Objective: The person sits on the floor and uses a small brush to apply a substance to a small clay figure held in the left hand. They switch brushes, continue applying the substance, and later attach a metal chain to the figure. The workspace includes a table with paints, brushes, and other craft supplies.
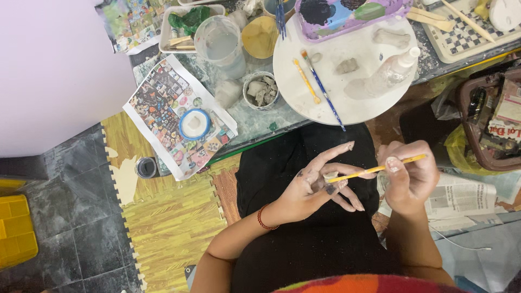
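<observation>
1. Desk [255, 122]: grey, paint-smeared top, crowded with containers along the upper edge of the view.
2. Round white board [355, 100] on the desk; carries grey clay lumps, two loose brushes and a clear squeeze bottle [388, 76] lying on its side.
3. Purple paint tray [347, 13] overlaps the board's far edge; wells hold black, blue and green paint.
4. Clear plastic cup [220, 46], cloudy water inside.
5. White rectangular tray [187, 24], green stuff and wooden sticks in it.
6. Small round tub [261, 89], filled with broken grey clay pieces.
7. Left hand [317, 184], over the lap: fingers loosely spread, pinching a small grey clay piece [330, 179].
8. Right hand [410, 173]: closed around a yellow-handled brush [374, 170], its tip touching the clay piece.
</observation>
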